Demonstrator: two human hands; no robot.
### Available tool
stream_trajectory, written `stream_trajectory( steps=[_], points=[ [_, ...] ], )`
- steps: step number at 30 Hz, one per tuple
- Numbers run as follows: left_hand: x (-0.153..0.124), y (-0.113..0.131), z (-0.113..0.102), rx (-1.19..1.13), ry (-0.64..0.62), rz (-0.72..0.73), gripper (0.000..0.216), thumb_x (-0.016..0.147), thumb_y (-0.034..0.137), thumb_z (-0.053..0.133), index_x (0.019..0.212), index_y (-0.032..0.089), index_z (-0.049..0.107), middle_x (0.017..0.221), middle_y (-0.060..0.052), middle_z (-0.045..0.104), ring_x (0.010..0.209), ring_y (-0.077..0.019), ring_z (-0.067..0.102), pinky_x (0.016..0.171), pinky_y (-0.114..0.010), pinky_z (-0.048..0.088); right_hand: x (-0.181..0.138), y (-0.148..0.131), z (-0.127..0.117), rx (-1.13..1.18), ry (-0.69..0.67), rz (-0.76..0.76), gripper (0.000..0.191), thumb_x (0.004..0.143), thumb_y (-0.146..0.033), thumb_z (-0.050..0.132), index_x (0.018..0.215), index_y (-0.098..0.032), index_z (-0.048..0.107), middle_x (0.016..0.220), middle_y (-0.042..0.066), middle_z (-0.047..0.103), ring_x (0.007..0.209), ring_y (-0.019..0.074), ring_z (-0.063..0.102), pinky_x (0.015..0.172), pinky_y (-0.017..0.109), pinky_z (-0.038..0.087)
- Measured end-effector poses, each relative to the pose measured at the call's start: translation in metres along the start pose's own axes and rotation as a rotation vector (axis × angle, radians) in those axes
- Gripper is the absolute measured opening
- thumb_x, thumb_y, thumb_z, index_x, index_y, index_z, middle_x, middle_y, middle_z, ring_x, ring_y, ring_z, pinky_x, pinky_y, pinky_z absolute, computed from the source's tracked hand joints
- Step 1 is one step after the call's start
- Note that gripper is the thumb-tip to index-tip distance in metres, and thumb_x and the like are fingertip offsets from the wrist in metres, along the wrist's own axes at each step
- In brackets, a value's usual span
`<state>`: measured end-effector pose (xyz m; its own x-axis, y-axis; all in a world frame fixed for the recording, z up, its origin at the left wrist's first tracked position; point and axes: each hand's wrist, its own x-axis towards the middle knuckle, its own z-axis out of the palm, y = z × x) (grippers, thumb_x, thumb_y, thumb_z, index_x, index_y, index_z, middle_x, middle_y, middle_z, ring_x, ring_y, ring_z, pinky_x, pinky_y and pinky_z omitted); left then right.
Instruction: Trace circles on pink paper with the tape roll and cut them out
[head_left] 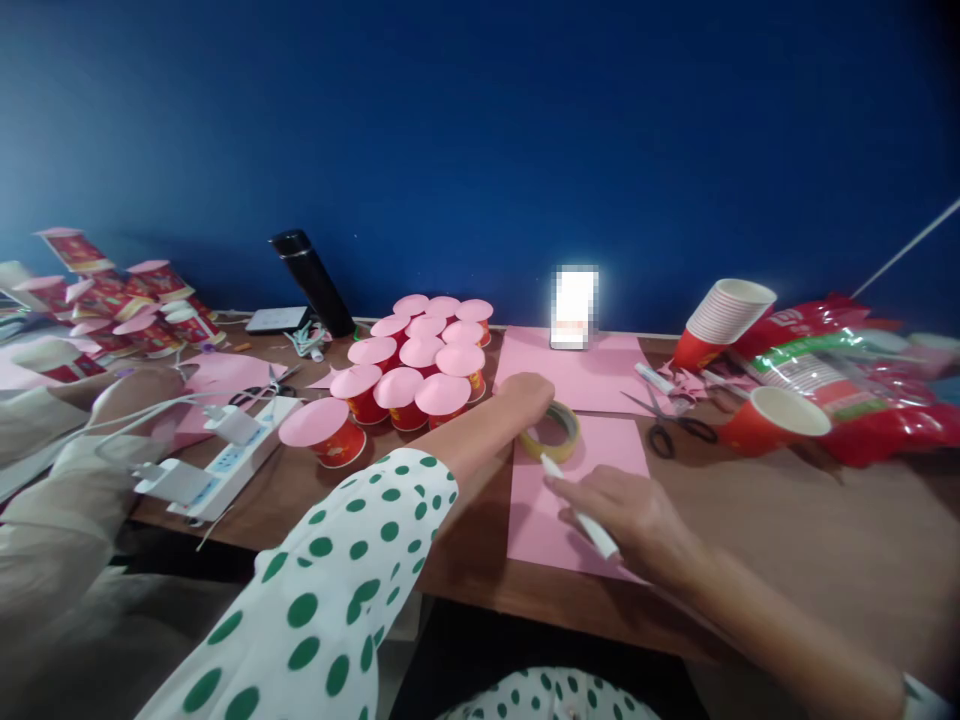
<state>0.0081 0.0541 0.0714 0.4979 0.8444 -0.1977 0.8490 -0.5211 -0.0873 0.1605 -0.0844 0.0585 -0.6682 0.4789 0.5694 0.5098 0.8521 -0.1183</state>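
My left hand [529,398] is closed at the far left rim of a yellowish roll of tape [568,447], its fingertips partly hidden. The tape roll lies on a sheet of pink paper [540,520]. In my right hand [630,510] is a white marker [598,535], gripped between thumb and fingers, its tip pointing at the tape's near edge. Another pink sheet [600,375] lies behind. To the left stand several red paper cups [345,443] topped with pink paper discs [313,422].
Open scissors [664,430], stacked paper cups [724,312], a lying cup [772,420] and a red plastic package [862,380] are on the right. A lit phone [574,310] leans on the blue wall. Leftward are a power strip [232,460], a black flask [313,282] and a co-worker's arm [75,480].
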Motion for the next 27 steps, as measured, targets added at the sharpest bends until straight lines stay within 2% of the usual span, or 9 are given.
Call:
stream_trajectory(
  steps=[3, 7, 11, 15, 23, 27],
  points=[
    [0.0, 0.0, 0.001, -0.002, 0.008, 0.007, 0.022, 0.077, 0.014, 0.053, 0.092, 0.009, 0.067, 0.092, -0.016, 0.066, 0.088, -0.0243, 0.062, 0.074, -0.031, 0.048, 0.009, -0.016, 0.013, -0.104, -0.134, -0.078, 0.025, 0.082, -0.016, 0.056, 0.107, -0.012, 0.058, 0.068, 0.004, 0.061, 0.06, 0.0157, 0.053, 0.054, 0.026, 0.042],
    [0.0, 0.001, 0.001, -0.005, 0.021, 0.013, 0.022, 0.077, 0.014, 0.054, 0.093, 0.009, 0.067, 0.092, -0.016, 0.066, 0.088, -0.024, 0.063, 0.073, -0.03, 0.048, 0.02, -0.016, 0.035, -0.231, -0.248, -0.082, 0.028, 0.078, -0.014, 0.056, 0.105, -0.007, 0.057, 0.072, 0.007, 0.062, 0.063, 0.0198, 0.056, 0.054, 0.03, 0.045],
    [0.0, 0.001, 0.001, -0.01, 0.026, 0.008, 0.021, 0.077, 0.013, 0.054, 0.092, 0.008, 0.067, 0.094, -0.017, 0.066, 0.087, -0.0234, 0.063, 0.073, -0.03, 0.048, 0.025, -0.008, 0.05, -0.28, -0.2, -0.043, 0.02, 0.083, -0.018, 0.05, 0.098, -0.008, 0.058, 0.079, 0.011, 0.063, 0.07, 0.0222, 0.058, 0.057, 0.032, 0.048],
    [0.0, 0.002, 0.0, -0.021, 0.023, 0.01, 0.021, 0.077, 0.012, 0.053, 0.091, 0.008, 0.067, 0.091, -0.017, 0.067, 0.085, -0.0238, 0.063, 0.072, -0.031, 0.049, 0.024, -0.002, 0.059, -0.305, -0.136, -0.055, 0.022, 0.084, -0.016, 0.046, 0.099, -0.007, 0.059, 0.075, 0.01, 0.062, 0.065, 0.021, 0.058, 0.055, 0.031, 0.048],
    [0.0, 0.002, 0.0, -0.025, 0.023, 0.014, 0.018, 0.076, 0.013, 0.057, 0.089, 0.009, 0.068, 0.091, -0.016, 0.067, 0.083, -0.0219, 0.064, 0.071, -0.029, 0.049, 0.022, 0.0, 0.065, -0.256, -0.181, -0.018, 0.024, 0.084, -0.015, 0.048, 0.103, -0.005, 0.059, 0.073, 0.01, 0.06, 0.067, 0.0219, 0.056, 0.056, 0.033, 0.049],
    [0.0, 0.002, 0.0, -0.023, 0.025, 0.014, 0.02, 0.077, 0.012, 0.054, 0.091, 0.008, 0.068, 0.093, -0.016, 0.067, 0.084, -0.0226, 0.064, 0.071, -0.03, 0.049, 0.023, 0.002, 0.066, -0.244, -0.161, -0.019, 0.025, 0.083, -0.014, 0.05, 0.104, -0.003, 0.058, 0.072, 0.01, 0.06, 0.068, 0.0225, 0.056, 0.058, 0.034, 0.05]
  ],
)
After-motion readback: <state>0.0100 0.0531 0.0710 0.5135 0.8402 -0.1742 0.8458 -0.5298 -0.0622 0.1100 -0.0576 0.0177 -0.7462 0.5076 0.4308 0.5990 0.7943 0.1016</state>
